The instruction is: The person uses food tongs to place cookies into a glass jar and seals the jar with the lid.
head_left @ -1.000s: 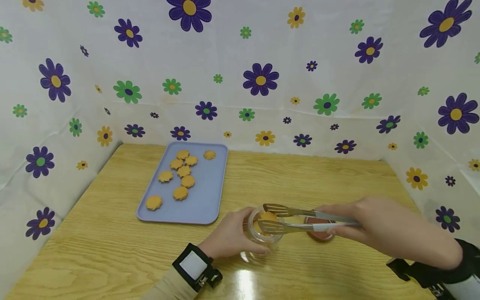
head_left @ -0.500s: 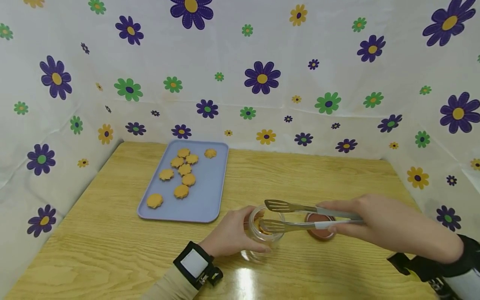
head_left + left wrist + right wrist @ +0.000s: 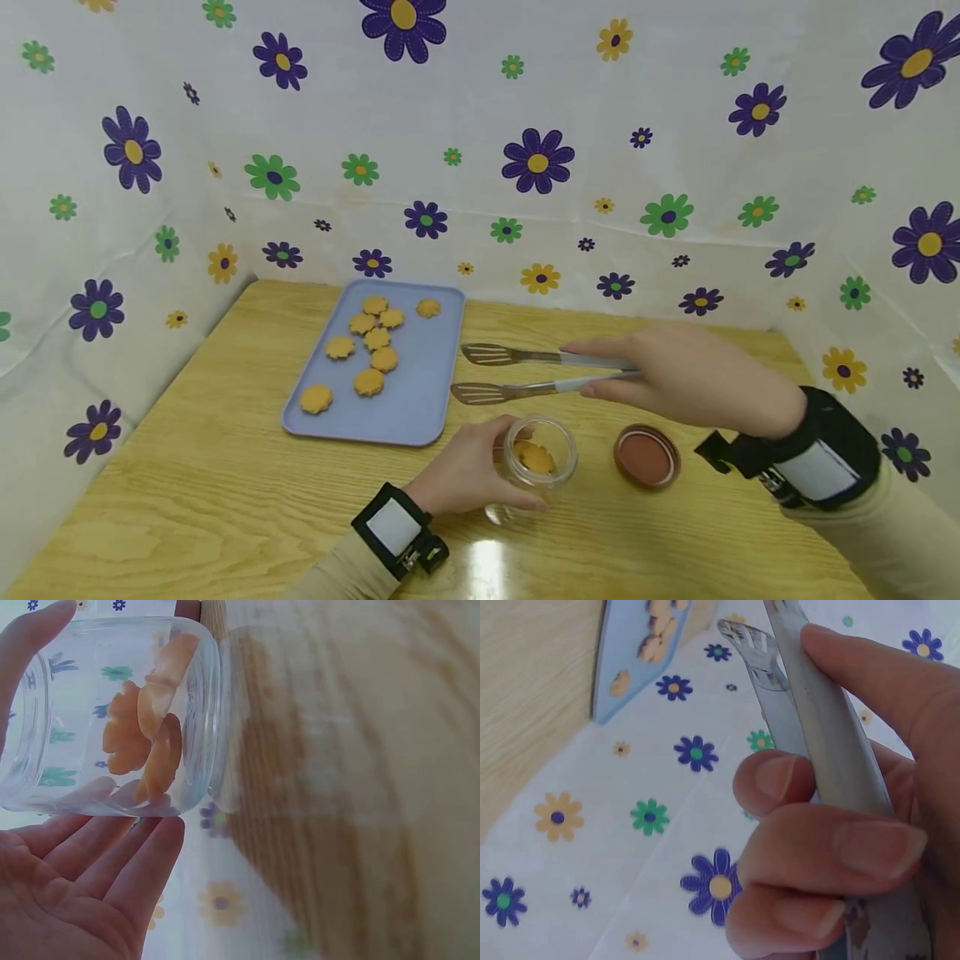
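My left hand (image 3: 476, 471) grips a clear glass jar (image 3: 542, 450) round its side, and the jar stands on the table. Several scalloped cookies (image 3: 150, 727) lie in a heap at the jar's bottom. With my right hand (image 3: 675, 375) I hold metal serving tongs (image 3: 517, 389) by their grey handles. The slotted tips are spread apart with nothing between them, beyond the jar and close to the tray's right edge in the head view. In the right wrist view, curled fingers (image 3: 817, 847) wrap the tongs' handles.
A lavender tray (image 3: 420, 400) with several cookies (image 3: 369, 382) lies at the back left of the wooden table (image 3: 187, 467). A brown round lid (image 3: 647, 457) lies right of the jar. Flower-print cloth (image 3: 480, 108) surrounds the table's back and sides.
The tongs have opened wider, leaving a cookie in the jar. My right hand has lifted them away from the jar's mouth, leftward and toward the tray. The left hand keeps its grip.
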`<state>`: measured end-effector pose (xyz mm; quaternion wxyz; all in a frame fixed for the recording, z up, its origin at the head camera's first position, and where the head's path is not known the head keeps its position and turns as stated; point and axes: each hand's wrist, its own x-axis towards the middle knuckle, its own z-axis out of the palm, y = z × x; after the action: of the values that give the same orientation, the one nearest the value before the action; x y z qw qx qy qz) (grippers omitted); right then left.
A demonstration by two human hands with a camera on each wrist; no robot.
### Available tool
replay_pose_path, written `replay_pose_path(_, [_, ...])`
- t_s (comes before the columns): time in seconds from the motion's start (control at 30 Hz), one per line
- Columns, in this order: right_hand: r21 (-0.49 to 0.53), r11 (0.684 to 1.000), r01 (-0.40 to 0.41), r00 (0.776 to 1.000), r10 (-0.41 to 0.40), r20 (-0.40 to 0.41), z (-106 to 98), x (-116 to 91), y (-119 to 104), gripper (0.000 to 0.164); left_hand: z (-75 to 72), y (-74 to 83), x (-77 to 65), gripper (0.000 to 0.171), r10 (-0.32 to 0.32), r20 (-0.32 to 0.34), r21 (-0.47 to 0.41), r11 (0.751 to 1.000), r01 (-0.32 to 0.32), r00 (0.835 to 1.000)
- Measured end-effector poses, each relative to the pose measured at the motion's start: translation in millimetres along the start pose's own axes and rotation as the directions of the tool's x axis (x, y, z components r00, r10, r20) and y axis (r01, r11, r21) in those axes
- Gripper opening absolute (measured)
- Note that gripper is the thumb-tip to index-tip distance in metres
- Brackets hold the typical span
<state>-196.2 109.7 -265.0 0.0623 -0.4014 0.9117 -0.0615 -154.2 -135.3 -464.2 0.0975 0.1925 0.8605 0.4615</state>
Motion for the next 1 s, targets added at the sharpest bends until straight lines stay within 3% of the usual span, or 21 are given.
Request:
replay_pose_path(0.27, [-0.006, 0.988, 0.157, 0.987, -0.157, 0.018, 9.8, 88.0, -13.9, 0.049, -2.3, -1.4, -0.6, 0.090, 0.027, 0.002, -0.022, 0.999, -0.026, 1.000])
replay_pose_path(0.5, [0.001, 0.985, 0.172, 0.977, -0.170, 0.126, 26.2, 148.2, -28.8, 0.050, -1.0, -0.9, 1.0, 0.090, 0.068, 0.002, 0.034, 0.997, -0.068, 0.998])
replay_pose_path(0.77, [-0.055, 0.991, 0.119, 0.976, -0.106, 0.191, 51.0, 191.9, -45.8, 0.050, -3.8, -1.6, -1.8, 0.092, 0.024, 0.007, 0.009, 1.000, -0.024, 1.000])
replay_pose_path(1.0, [-0.077, 0.991, 0.109, 0.965, -0.087, 0.246, 74.8, 210.3, -53.1, 0.051, -4.0, -3.0, -2.7, 0.091, 0.042, 0.006, -0.006, 0.999, -0.042, 0.999])
